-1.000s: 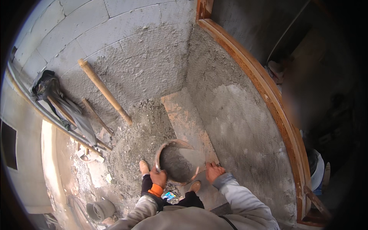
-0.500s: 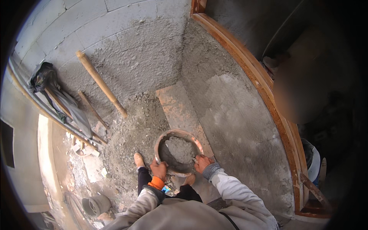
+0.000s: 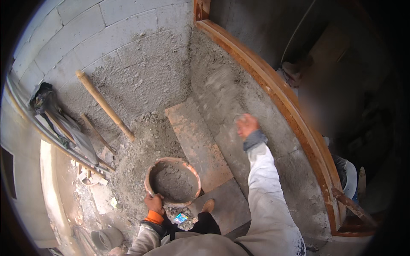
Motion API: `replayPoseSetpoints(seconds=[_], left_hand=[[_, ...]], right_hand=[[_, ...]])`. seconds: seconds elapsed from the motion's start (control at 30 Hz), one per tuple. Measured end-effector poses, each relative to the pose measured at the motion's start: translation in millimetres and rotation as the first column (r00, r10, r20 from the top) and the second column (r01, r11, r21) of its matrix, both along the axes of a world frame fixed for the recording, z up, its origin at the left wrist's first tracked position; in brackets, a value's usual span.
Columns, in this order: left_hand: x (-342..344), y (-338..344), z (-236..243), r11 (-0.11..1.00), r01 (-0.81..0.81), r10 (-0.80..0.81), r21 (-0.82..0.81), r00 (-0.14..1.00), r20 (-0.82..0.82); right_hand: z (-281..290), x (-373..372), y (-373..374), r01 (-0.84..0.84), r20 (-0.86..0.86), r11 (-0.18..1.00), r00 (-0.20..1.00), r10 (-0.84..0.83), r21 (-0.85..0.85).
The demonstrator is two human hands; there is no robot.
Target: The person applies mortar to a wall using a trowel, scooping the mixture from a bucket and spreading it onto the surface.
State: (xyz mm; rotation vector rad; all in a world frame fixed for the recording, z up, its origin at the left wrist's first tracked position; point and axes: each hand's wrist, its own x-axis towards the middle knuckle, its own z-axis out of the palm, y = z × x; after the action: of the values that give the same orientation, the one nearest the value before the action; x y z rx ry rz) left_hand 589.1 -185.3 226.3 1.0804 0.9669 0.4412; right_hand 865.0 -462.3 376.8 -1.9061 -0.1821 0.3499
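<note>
My left hand (image 3: 154, 204) grips the near-left rim of a round, shallow pan (image 3: 172, 160) containing grey mortar (image 3: 171, 181). My right hand (image 3: 247, 126) is stretched out toward the rough plastered wall (image 3: 282, 168) on the right, fingers curled, motion-blurred; what it holds cannot be made out. A pale streak of mortar (image 3: 222, 85) blurs across the wall just beyond that hand. Below the pan and beside it are stained boards (image 3: 198, 147).
A block wall (image 3: 128, 25) stands ahead. A wooden pole (image 3: 102, 102), sticks and draped dark cloth (image 3: 47, 94) lean at the left. A bucket (image 3: 106, 239) sits lower left, rubble (image 3: 145, 132) covers the floor, and an orange-brown wooden frame (image 3: 269, 81) borders the dark opening at right.
My right hand has left the pan and swung up toward the right wall. The heap of mortar seen in the pan half a second ago is gone from there. The pan has shifted left.
</note>
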Motion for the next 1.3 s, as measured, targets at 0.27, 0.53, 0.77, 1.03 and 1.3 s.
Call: replayPoseSetpoints(seconds=[0.27, 0.53, 0.77, 1.03, 1.3], left_hand=[[-1, 6, -12, 0.996, 0.082, -0.079, 0.036, 0.994, -0.072], [31, -11, -3, 0.84, 0.402, -0.367, 0.366, 0.916, -0.164], [36, 34, -14, 0.844, 0.455, -0.462, 0.285, 0.886, -0.048], [23, 55, 3, 0.94, 0.342, -0.342, 0.009, 0.94, 0.023], [-14, 14, 19, 0.995, 0.016, -0.007, -0.101, 0.996, 0.089]], right_hand=[[-51, -193, -67, 0.174, 0.093, 0.962, 0.983, -0.157, -0.211], [-141, -176, 73, -0.37, -0.145, 0.471, 0.883, 0.447, -0.801], [-148, -196, 101, -0.345, -0.151, 0.81, 0.938, 0.311, -0.474], [-94, -182, 125, -0.304, -0.086, 0.673, 0.937, 0.337, -0.674], [1, -165, 77, -0.576, 0.123, 0.718, 0.74, 0.661, -0.392]])
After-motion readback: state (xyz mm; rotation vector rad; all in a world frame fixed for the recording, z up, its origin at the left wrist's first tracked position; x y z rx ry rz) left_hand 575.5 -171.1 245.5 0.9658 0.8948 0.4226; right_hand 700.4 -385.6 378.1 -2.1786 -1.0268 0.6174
